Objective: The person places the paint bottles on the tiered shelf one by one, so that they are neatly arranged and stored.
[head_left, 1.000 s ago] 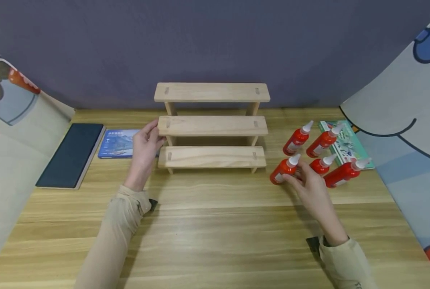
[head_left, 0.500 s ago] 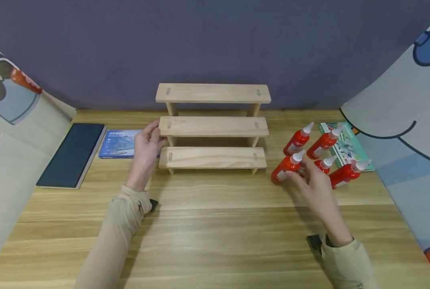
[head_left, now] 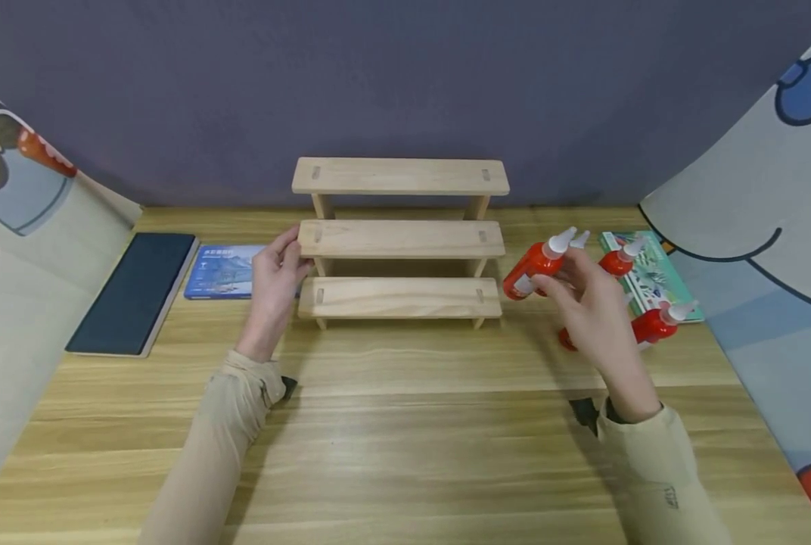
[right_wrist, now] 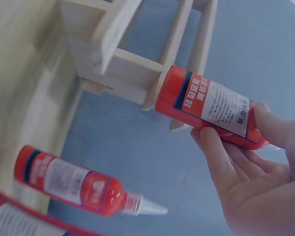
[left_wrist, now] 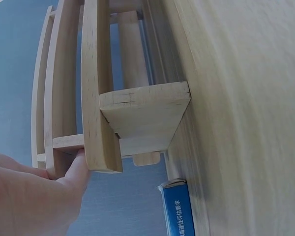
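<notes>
A three-tier wooden stand [head_left: 400,238] is at the back of the table. My left hand [head_left: 274,276] pinches the left end of its middle shelf; the left wrist view shows thumb and fingers [left_wrist: 77,172] at that shelf's end. Off the table, tilted, a red squeeze bottle [head_left: 533,270] with a white nozzle is held by my right hand [head_left: 592,310], to the right of the stand. Thumb and fingertips grip it near the shoulder in the right wrist view. Several similar red bottles [head_left: 653,325] stand behind and beside that hand, partly hidden by it; one bottle [right_wrist: 69,181] shows below it.
At the left lie a dark flat book [head_left: 133,291] and a blue box [head_left: 220,271], the latter partly behind my left hand. A green illustrated book [head_left: 657,276] lies beyond the bottles at right. A dark wall panel [head_left: 399,83] rises behind the stand.
My right hand has lifted the red bottle off the table and moved it back and up, now level with the lower shelves. My left hand stays at the middle shelf.
</notes>
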The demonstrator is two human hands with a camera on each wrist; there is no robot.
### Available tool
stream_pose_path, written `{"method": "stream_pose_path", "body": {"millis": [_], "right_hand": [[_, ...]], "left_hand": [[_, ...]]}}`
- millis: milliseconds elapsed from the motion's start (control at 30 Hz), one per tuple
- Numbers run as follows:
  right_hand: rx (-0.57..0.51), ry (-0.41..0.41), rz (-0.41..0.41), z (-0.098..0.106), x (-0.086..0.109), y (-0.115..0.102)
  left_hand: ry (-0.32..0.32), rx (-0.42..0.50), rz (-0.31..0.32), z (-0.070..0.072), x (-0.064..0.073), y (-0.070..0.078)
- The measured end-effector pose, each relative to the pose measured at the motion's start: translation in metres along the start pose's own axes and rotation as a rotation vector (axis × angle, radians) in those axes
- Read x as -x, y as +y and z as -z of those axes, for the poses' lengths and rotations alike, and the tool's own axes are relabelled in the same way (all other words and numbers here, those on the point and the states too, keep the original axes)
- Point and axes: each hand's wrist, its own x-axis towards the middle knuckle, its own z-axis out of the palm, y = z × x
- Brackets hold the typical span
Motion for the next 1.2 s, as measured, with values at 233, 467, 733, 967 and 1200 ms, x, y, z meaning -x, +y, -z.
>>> {"method": "stream_pose_path", "body": {"millis": [233,467,733,967,1200], "right_hand": [[-0.065,0.033,0.006,-0.007,-0.024,-0.014],[-0.117,0.062,0.017,-0.018,-0.045,-0.018],[-0.182,0.077,0.032,-0.033,-0.060,-0.016],[-0.225,0.063,0.007,-0.037,-0.068,-0.017],[-0.237,0.045,0.004,-0.039,-0.073,-0.019]], "left_hand": [[0.003,-0.011,-0.006,-0.001,0.000,-0.001],[0.010,0.004,-0.018,-0.002,-0.002,-0.002],[0.010,0.019,-0.025,-0.002,-0.001,-0.004],[0.017,0.014,-0.040,-0.004,-0.001,-0.006],[0.022,0.002,-0.048,-0.003,-0.001,-0.006]]}}
